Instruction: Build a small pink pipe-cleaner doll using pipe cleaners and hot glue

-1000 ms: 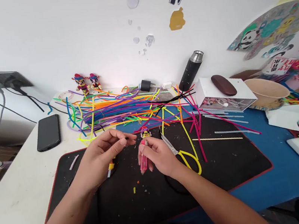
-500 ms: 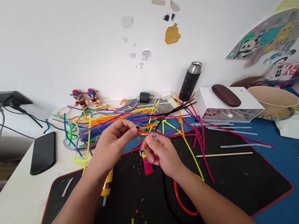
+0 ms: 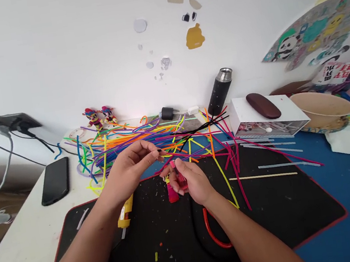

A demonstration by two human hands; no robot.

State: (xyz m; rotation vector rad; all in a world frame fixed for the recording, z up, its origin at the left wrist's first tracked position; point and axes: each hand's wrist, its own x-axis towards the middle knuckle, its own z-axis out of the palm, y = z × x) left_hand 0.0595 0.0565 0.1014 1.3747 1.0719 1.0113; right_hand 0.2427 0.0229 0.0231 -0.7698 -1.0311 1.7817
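My left hand [image 3: 138,161] is closed in a pinch, with a tiny black piece [image 3: 159,150] at the fingertips; its kind is too small to make out. Just to the right and lower, my right hand [image 3: 194,181] is curled around a pink-red object [image 3: 180,179], mostly hidden by the fingers. Behind the right fingers, a small magenta and yellow pipe-cleaner figure [image 3: 173,193] lies on the black mat [image 3: 259,224]. Under my left forearm shows a yellow glue gun [image 3: 125,214], partly covered. A red curved handle [image 3: 213,233] is beside my right forearm.
Many coloured pipe cleaners [image 3: 123,141] spread along the back. Two small finished figures [image 3: 94,118] stand by the wall. A black flask [image 3: 221,92], a white box [image 3: 269,116] with a brown case [image 3: 263,106], and a wooden stick [image 3: 263,176] are rightward. A phone [image 3: 55,181] lies left.
My right hand has turned slightly, so more of the pink-red object shows and the metal bit seen near the thumb no longer does. The left hand keeps its pinch. The view has shifted a little.
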